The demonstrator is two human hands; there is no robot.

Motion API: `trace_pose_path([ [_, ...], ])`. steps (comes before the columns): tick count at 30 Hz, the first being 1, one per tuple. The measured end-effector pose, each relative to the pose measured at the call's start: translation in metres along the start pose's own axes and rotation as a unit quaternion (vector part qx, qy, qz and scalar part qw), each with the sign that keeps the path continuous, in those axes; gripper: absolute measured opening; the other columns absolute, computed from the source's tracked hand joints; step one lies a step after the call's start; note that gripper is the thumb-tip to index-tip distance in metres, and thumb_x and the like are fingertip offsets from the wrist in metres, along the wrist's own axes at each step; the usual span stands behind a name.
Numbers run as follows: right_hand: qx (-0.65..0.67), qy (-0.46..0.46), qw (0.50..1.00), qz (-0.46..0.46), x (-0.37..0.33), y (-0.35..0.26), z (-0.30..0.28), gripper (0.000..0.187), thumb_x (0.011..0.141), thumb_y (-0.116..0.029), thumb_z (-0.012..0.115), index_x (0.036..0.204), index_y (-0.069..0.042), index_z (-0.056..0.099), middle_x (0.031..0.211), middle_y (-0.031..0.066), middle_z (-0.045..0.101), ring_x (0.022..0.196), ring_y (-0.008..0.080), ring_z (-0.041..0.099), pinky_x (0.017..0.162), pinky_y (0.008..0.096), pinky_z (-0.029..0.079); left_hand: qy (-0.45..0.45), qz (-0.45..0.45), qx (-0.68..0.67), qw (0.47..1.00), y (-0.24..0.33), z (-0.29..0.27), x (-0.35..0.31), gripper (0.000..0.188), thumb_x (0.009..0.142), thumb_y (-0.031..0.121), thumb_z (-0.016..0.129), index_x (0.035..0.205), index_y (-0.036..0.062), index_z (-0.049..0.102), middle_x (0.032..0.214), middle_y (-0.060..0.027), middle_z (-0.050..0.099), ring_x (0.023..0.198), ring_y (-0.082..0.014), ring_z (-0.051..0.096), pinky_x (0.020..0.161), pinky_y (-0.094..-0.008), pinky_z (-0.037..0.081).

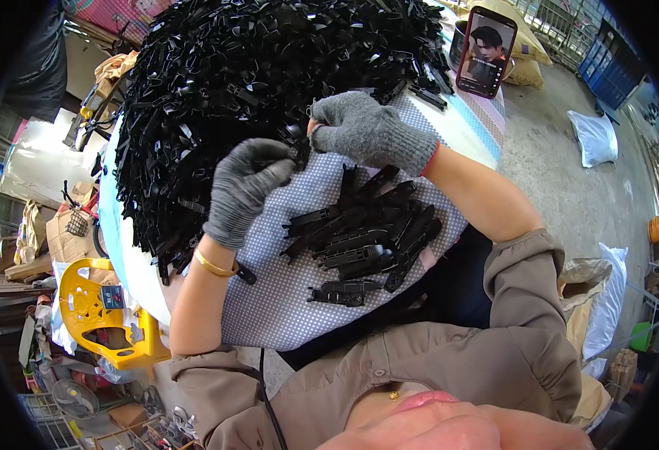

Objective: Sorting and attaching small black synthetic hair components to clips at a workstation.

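Note:
Both my hands wear grey knitted gloves with bare fingertips and come close together at the near edge of a big heap of black plastic parts (217,82). My left hand (243,187) has its fingers bent into a pinch beside a small black plastic part (301,154), which it seems to hold. My right hand (367,131) is closed, thumb against curled fingers; whatever is in it is hidden against the dark heap. On the spotted cloth (262,300) below my hands lies a smaller group of long black plastic pieces (359,244).
A phone (487,52) stands upright at the table's far right, playing a video. To the left is a yellow plastic stool (82,300) with a small dark box (112,297) on it. White sacks (593,139) lie on the floor at right. A fan (74,397) stands lower left.

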State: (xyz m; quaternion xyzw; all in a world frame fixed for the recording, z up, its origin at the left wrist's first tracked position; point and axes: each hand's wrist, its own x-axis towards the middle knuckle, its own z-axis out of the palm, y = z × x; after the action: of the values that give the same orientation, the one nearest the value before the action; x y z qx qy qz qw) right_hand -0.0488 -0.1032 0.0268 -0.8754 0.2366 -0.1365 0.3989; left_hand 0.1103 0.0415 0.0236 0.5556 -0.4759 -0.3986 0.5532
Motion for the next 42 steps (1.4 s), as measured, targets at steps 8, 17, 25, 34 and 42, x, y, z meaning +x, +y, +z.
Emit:
trace_pose_path([
  [8, -0.005, 0.053, 0.998, -0.024, 0.004, 0.009, 0.0, 0.033, 0.078, -0.037, 0.059, 0.091, -0.007, 0.064, 0.08, 0.0104, 0.062, 0.075, 0.0215, 0.06, 0.07, 0.0365, 0.047, -0.051, 0.098, 0.523, 0.845, 0.004, 0.013, -0.014, 0.022, 0.074, 0.011, 0.066, 0.097, 0.0132, 0.066, 0.089, -0.0074, 0.062, 0.078, -0.0234, 0.062, 0.07, -0.0321, 0.052],
  [17, 0.1, 0.015, 0.994, 0.035, 0.003, 0.004, -0.004, 0.025, 0.082, -0.028, 0.059, 0.089, -0.005, 0.064, 0.077, 0.0058, 0.062, 0.071, 0.0143, 0.058, 0.065, 0.0315, 0.048, -0.021, 0.109, 0.612, 0.783, 0.004, 0.015, -0.012, 0.03, 0.087, 0.015, 0.051, 0.116, 0.0072, 0.054, 0.087, -0.0081, 0.062, 0.076, -0.0189, 0.061, 0.067, -0.0283, 0.051],
  [25, 0.369, -0.021, 0.926, 0.079, -0.001, 0.003, -0.005, 0.022, 0.084, -0.021, 0.06, 0.09, 0.0, 0.064, 0.067, 0.0034, 0.057, 0.056, 0.0098, 0.052, 0.051, 0.0231, 0.044, -0.018, -0.059, 0.079, 0.995, 0.015, 0.012, -0.011, 0.027, 0.09, 0.015, 0.053, 0.112, -0.001, 0.056, 0.082, -0.0008, 0.059, 0.066, -0.0046, 0.053, 0.06, -0.0186, 0.045],
  [34, 0.294, -0.018, 0.953, 0.075, -0.007, -0.009, -0.004, 0.024, 0.082, -0.023, 0.061, 0.09, 0.0, 0.064, 0.061, 0.0045, 0.057, 0.052, 0.0097, 0.052, 0.05, 0.0235, 0.045, -0.02, -0.067, 0.101, 0.992, 0.012, 0.009, -0.01, 0.026, 0.09, 0.017, 0.055, 0.11, 0.0014, 0.059, 0.073, 0.0014, 0.057, 0.062, -0.0036, 0.051, 0.055, -0.0177, 0.043],
  [42, 0.278, -0.035, 0.958, 0.067, -0.005, -0.006, 0.001, 0.023, 0.08, -0.019, 0.064, 0.091, 0.001, 0.064, 0.067, 0.0032, 0.058, 0.056, 0.01, 0.056, 0.053, 0.0241, 0.048, -0.018, -0.13, 0.06, 0.99, 0.018, 0.004, -0.008, 0.021, 0.09, 0.017, 0.054, 0.104, 0.0024, 0.061, 0.065, 0.004, 0.052, 0.057, -0.0021, 0.046, 0.05, -0.0164, 0.039],
])
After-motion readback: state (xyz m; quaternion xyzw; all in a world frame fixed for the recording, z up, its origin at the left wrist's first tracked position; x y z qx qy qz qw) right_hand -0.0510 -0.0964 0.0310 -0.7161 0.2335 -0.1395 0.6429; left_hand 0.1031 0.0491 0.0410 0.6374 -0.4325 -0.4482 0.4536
